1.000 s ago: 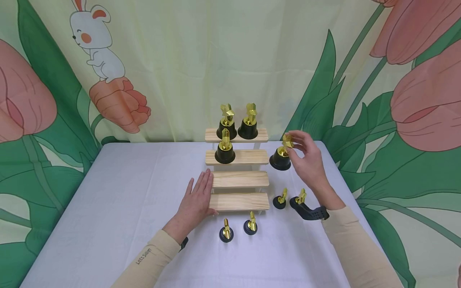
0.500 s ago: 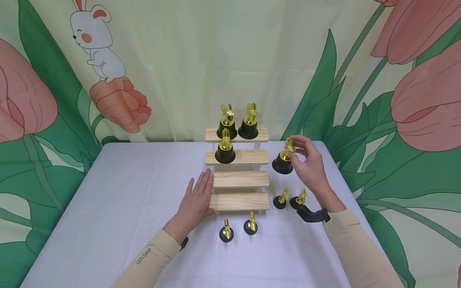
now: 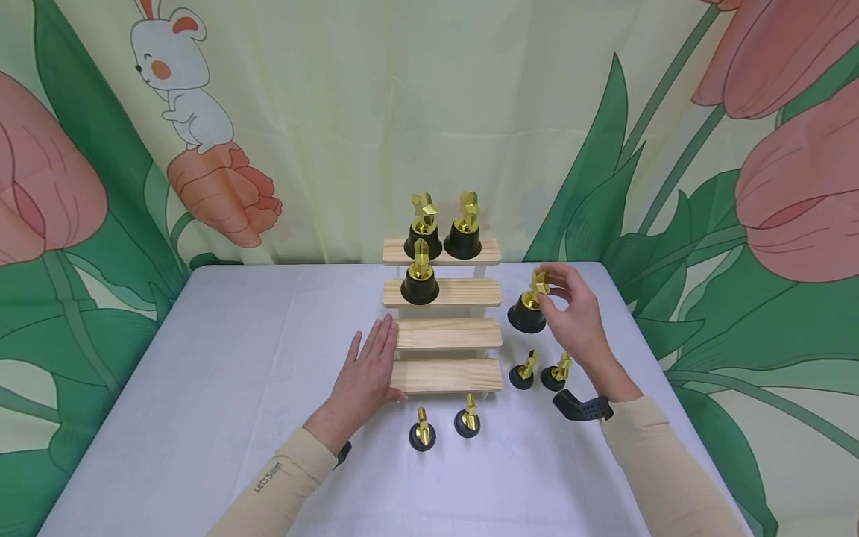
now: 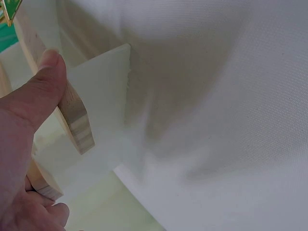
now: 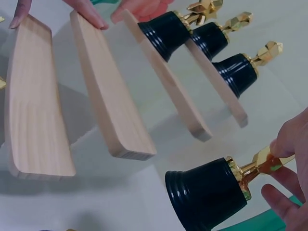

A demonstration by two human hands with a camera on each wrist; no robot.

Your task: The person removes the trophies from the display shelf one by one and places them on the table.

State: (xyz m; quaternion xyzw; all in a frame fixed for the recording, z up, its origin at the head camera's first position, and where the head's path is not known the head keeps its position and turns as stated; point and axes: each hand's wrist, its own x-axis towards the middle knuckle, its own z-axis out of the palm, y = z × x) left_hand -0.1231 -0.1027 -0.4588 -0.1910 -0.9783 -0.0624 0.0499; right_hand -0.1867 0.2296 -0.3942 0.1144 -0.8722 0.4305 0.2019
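My right hand (image 3: 570, 306) pinches the gold star top of a black-based trophy (image 3: 526, 316), right of the wooden tiered stand (image 3: 446, 292); the right wrist view shows thumb and fingers on its gold top (image 5: 269, 161). Whether its base touches the table I cannot tell. My left hand (image 3: 365, 369) rests with extended fingers against the left ends of the two lower shelves (image 3: 450, 375); in the left wrist view its thumb (image 4: 48, 82) lies on a shelf end (image 4: 77, 120). Two trophies (image 3: 461, 240) stand on the top shelf, one (image 3: 419, 287) on the left of the second.
Two small gold-topped trophies (image 3: 422, 434) (image 3: 467, 422) stand in front of the stand. Two more (image 3: 521, 375) (image 3: 554, 377) stand to its right, near my right wrist. A white cloth (image 3: 235, 358) covers the table, and a printed curtain (image 3: 322, 134) hangs behind.
My right hand has moved slightly toward the table's front with the trophy in its fingers, and a little to the right. My left hand has stayed in place.
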